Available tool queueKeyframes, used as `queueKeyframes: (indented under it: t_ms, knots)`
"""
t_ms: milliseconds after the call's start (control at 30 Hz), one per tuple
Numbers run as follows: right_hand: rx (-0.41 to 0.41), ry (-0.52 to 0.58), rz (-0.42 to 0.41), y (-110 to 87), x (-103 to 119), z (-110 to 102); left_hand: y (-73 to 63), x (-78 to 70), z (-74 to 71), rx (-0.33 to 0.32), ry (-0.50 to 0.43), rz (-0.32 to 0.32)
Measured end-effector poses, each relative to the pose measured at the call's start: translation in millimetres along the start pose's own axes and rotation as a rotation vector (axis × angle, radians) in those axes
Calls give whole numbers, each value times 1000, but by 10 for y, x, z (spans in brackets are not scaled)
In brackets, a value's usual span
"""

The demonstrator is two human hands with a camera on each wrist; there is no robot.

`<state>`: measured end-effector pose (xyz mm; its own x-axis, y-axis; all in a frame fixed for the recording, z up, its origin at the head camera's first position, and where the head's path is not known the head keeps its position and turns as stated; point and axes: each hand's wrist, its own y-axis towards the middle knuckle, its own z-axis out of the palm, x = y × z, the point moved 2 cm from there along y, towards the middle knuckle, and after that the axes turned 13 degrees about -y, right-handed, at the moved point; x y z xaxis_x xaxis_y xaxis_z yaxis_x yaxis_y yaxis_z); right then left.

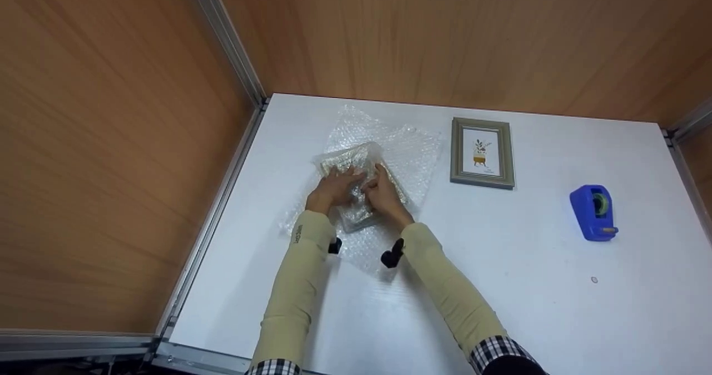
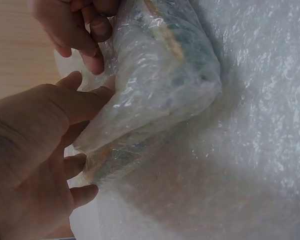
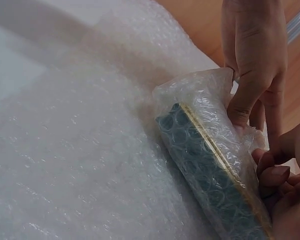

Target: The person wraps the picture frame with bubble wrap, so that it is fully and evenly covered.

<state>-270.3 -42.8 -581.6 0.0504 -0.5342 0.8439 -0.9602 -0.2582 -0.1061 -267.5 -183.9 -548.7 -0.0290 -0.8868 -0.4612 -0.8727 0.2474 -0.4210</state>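
Observation:
A flat rectangular package (image 1: 349, 156) wrapped in bubble wrap lies on a larger bubble wrap sheet (image 1: 414, 153). Through its layers, the right wrist view shows a dark teal side with a gold edge (image 3: 212, 146). My left hand (image 1: 335, 187) holds the loose end of the wrapping, thumb on top and the other fingers spread along the fold (image 2: 102, 150). Close beside it, my right hand (image 1: 384, 193) has bent fingers pinching the wrapping near the package's middle. In the right wrist view the right fingertips (image 3: 277, 175) bunch at the crumpled wrap, partly hidden.
A grey-green picture frame (image 1: 481, 181) with a plant print lies right of the sheet. Farther right is a blue tape dispenser (image 1: 588, 212) with a roll in it. Wooden panels (image 1: 445, 41) border the white table (image 1: 534, 286) at the back and left.

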Motion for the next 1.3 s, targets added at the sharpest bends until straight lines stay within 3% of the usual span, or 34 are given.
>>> queueKeyframes:
  t_ms: [233,367,567,700,833,900,1100,1200,1300]
  knots:
    - [20,-12,47,-20,22,-27,8,-18,4,22,19,-32]
    - [72,68,145,-48,78,-65,12,-66,-23,41,51,-54]
    - [76,114,234,-80,140,-95,1,-106,-48,59,83,-66]
    - [107,253,306,-95,98,-108,-1,-100,-51,52,85,-63]
    - [140,299,314,-121,45,-140,-2,-103,-54,42,107,-49]
    - [123,199,252,-138,38,-172,-5,-106,-54,37,109,-44]
    - [-51,-385,-93,-180,57,-244,-15,-103,-55,24,87,-43]
    - [-87,-564,-230,-213,32,-223,-19,-95,-58,25,69,-46]
    - [-105,-669,-338,-247,-5,-191,-21,-93,-58,33,65,-47]
